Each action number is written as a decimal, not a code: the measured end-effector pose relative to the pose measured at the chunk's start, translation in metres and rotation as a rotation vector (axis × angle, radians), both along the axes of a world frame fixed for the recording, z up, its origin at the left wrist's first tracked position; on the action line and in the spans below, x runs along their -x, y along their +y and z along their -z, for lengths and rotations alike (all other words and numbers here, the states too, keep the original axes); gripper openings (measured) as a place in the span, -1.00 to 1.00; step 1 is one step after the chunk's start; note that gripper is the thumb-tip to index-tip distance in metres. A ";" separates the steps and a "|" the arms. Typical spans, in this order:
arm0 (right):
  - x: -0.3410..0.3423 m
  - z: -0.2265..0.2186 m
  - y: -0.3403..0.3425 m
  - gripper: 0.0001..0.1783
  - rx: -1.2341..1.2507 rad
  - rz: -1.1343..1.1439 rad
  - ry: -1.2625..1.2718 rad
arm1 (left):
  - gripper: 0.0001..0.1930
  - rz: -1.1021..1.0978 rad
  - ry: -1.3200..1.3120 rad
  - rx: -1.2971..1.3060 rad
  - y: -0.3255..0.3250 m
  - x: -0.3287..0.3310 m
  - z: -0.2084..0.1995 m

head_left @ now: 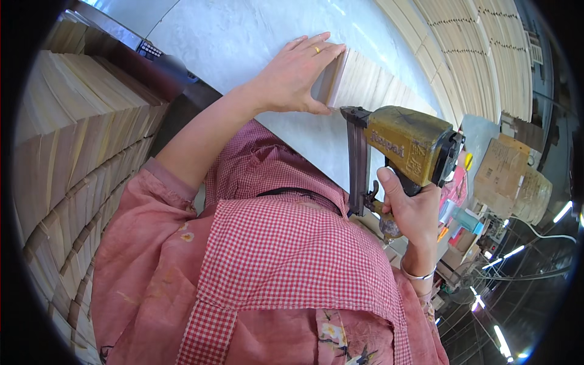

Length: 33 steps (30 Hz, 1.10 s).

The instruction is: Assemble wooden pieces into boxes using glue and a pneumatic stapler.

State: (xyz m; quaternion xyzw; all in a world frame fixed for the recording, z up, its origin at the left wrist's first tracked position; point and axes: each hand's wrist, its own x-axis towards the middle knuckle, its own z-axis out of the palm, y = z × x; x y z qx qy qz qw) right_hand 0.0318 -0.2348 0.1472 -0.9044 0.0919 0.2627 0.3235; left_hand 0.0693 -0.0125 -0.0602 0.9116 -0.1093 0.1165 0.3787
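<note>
My right hand (413, 210) is wrapped around the handle of a worn gold and black nail gun (404, 137). The gun's nose end meets the near corner of a pale wooden box (372, 82), or sits just by it; I cannot tell if they touch. My left hand (298, 73) spans the box's left end, fingertips at the far corner and thumb at the near corner. The box lies on a whitish worktable (213, 36). Part of it is hidden behind the gun, and its inside does not show.
Stacked wooden boards (85, 115) rise close on my left. More piles of thin wooden pieces (468, 55) line the table's far right side. Cardboard (502, 173) and a clear bluish bottle (467, 220) are at the right. A small dark keypad (149, 50) is at the upper left.
</note>
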 end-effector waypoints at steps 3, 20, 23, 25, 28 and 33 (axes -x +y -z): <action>0.003 0.012 -0.005 -0.65 -0.058 -0.066 -0.120 | 0.16 0.005 -0.007 0.000 0.001 0.000 0.000; 0.010 0.024 -0.142 -0.67 0.123 0.389 -0.355 | -0.82 0.133 -0.529 -0.136 -0.009 0.043 -0.008; 0.003 0.026 -0.180 -0.63 0.253 0.438 -0.356 | -0.80 0.175 -0.574 -0.119 -0.009 0.046 -0.007; 0.000 0.029 -0.212 -0.59 0.378 0.476 -0.346 | -0.76 0.174 -0.483 -0.172 -0.009 0.048 -0.014; 0.003 0.071 -0.308 -0.57 0.501 0.315 -0.526 | -0.74 0.211 -0.468 -0.182 -0.011 0.046 -0.019; 0.009 0.132 -0.370 -0.52 0.724 0.194 -0.577 | -0.68 0.227 -0.401 -0.237 -0.012 0.049 -0.019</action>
